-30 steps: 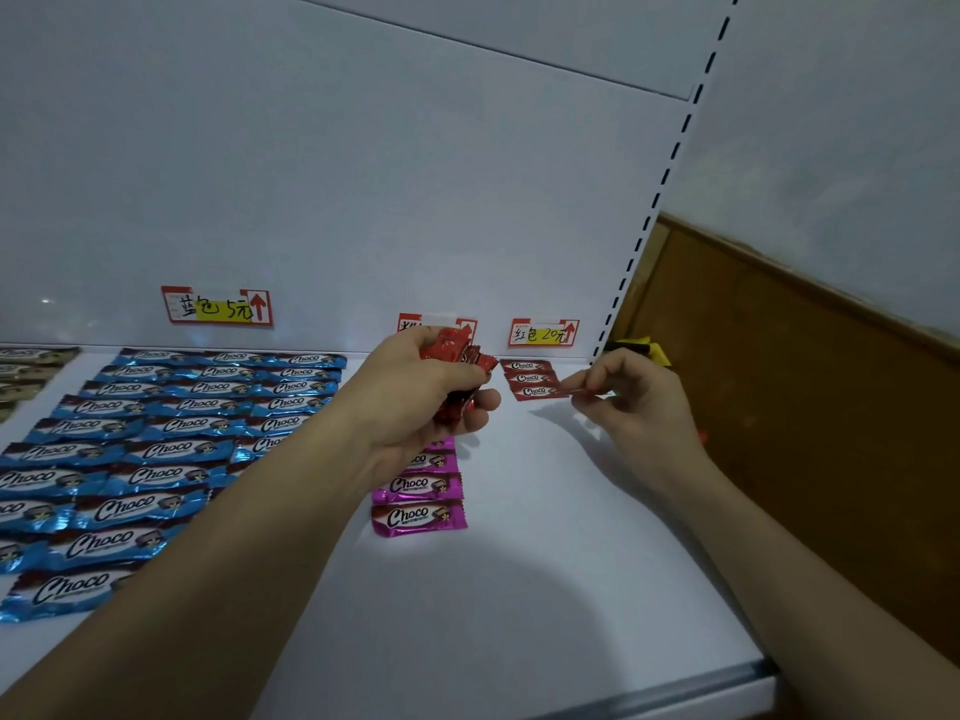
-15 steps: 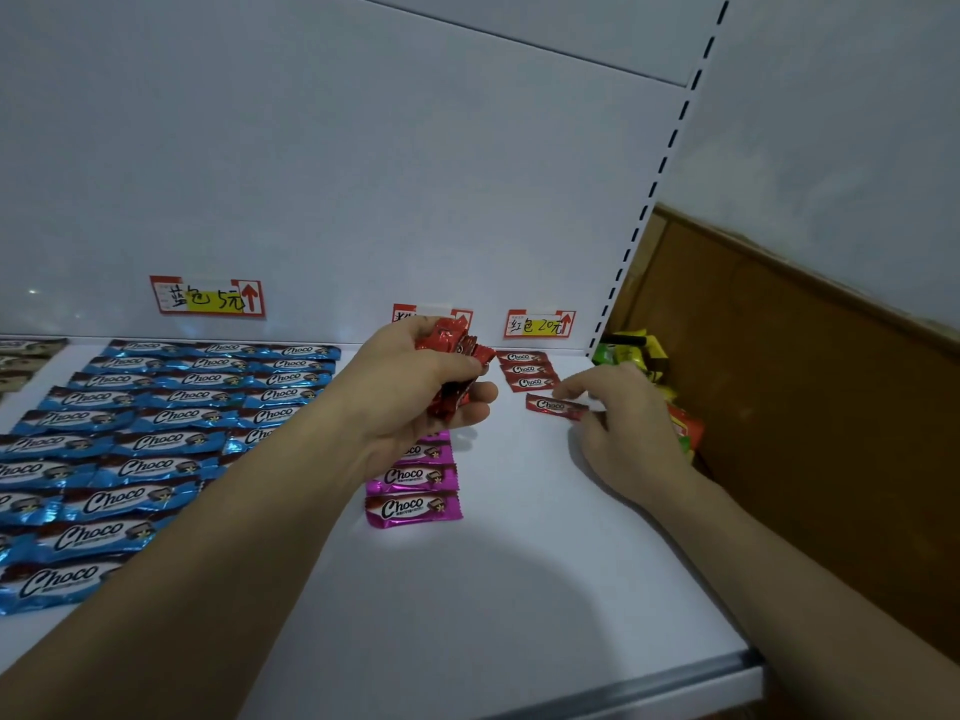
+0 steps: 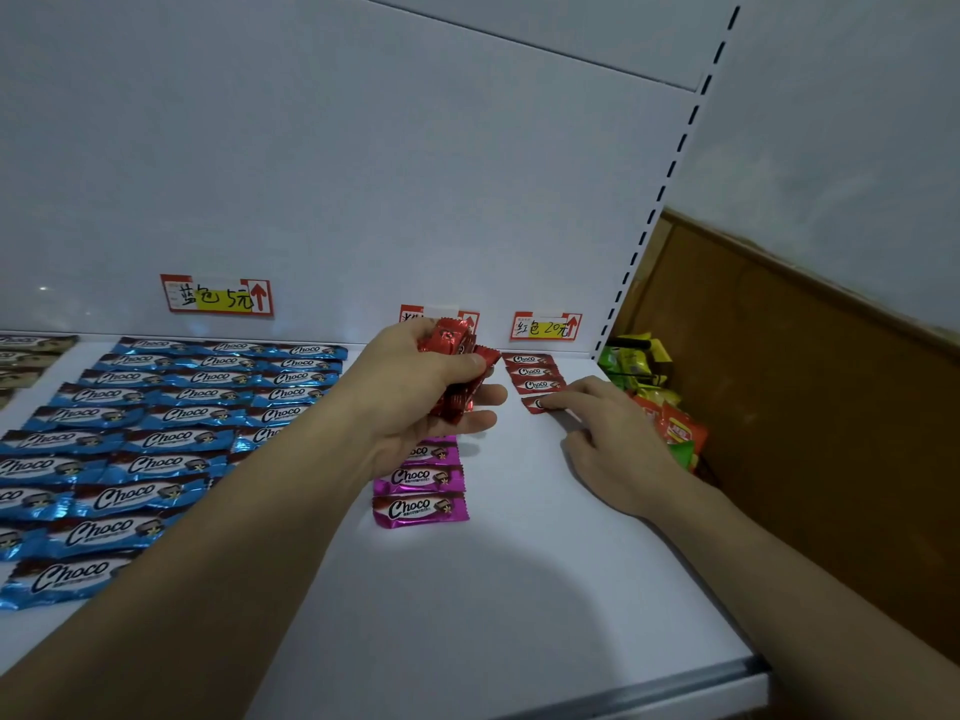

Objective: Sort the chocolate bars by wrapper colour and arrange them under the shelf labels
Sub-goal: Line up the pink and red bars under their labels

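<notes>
My left hand grips a bunch of red chocolate bars above the white shelf. Under the red label lie three red bars in a column, and a fourth red bar sits just below them. My right hand presses its straight fingertips on that fourth bar. A column of pink bars runs under the middle label, partly hidden by my left hand. Several rows of blue bars fill the left under the blue label.
Brown-wrapped bars lie at the far left edge. A heap of green, yellow and orange packets sits beyond the shelf's right end, by a brown wooden panel. The shelf's metal front lip runs along the bottom.
My right hand carried a red bar down from the stack and laid it on the shelf as the fourth in the column; its fingers now rest flat on it. My left hand stays put.
</notes>
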### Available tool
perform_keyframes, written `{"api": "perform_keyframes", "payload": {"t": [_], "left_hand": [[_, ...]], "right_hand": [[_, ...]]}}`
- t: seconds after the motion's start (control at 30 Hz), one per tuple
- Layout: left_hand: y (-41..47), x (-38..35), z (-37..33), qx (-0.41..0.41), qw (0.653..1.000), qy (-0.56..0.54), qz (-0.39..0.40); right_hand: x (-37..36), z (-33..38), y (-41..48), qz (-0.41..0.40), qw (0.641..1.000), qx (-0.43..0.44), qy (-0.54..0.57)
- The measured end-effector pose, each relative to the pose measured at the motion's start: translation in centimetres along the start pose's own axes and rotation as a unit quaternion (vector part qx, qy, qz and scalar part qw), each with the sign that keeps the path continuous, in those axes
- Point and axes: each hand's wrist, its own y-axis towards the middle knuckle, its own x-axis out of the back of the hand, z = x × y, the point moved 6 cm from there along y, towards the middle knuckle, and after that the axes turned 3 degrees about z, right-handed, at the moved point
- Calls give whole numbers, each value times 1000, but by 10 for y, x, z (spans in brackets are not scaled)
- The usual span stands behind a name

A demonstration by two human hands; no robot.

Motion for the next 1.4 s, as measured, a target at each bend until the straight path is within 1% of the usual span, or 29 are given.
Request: {"api": "perform_keyframes", "payload": {"t": [0.2,0.37,0.43,0.47,0.53,0.57,0.6,0.63,0.67,0.7,0.8,0.87,0.93,0.97,1.03,1.07,1.1,1.13,1.23,1.27,1.3,1.4], "left_hand": [[0,4,-1,1,999,-45,-24],[0,4,2,18,999,-37,-18],[0,4,3,24,999,-35,-19],[1,5,4,28,999,-39,-22],[1,7,5,40,997,-58,-24],[0,8,6,46,996,-70,-23],[0,8,6,48,995,-79,-24],[0,9,6,46,995,-82,-28],[1,9,6,38,996,-78,-33],[2,9,6,28,997,-68,-38],[2,6,6,2,999,-39,-35],[2,6,5,-9,999,-21,-29],[2,9,0,-23,999,-6,-41],[3,12,-1,-26,998,-9,-49],[2,15,-4,-25,998,-26,-55],[2,16,-4,-22,998,-31,-55],[2,16,-4,-19,998,-31,-53],[1,14,-4,-15,998,-25,-50],[-2,6,-2,0,999,-16,-29],[-3,4,-1,4,1000,-15,-22],[-4,2,0,7,1000,-14,-18],[-4,1,0,7,1000,-13,-10]], "right_hand": [[1,2,0,0,1000,3,-7],[-2,0,1,14,1000,-1,-10],[2,2,-1,-2,1000,3,1],[8,5,-3,-30,999,7,17],[25,10,-7,-114,988,-14,101],[35,15,-9,-144,974,-30,172],[43,23,-9,-156,953,-38,259],[49,35,-7,-142,927,-41,345],[52,49,-4,-112,904,-42,410],[55,62,-1,-83,894,-36,440],[55,83,10,-40,904,-11,426],[52,78,16,-32,900,-23,434],[52,62,16,-50,891,-42,450],[54,54,14,-71,894,-46,439],[57,36,8,-104,923,-44,368],[57,30,5,-108,941,-36,320],[55,25,1,-108,950,-27,292],[51,20,-2,-107,949,-24,294],[41,10,-11,-97,914,-35,391],[38,8,-11,-91,914,-32,394],[36,7,-12,-83,923,-21,374],[30,8,-11,-58,963,11,262]]}}
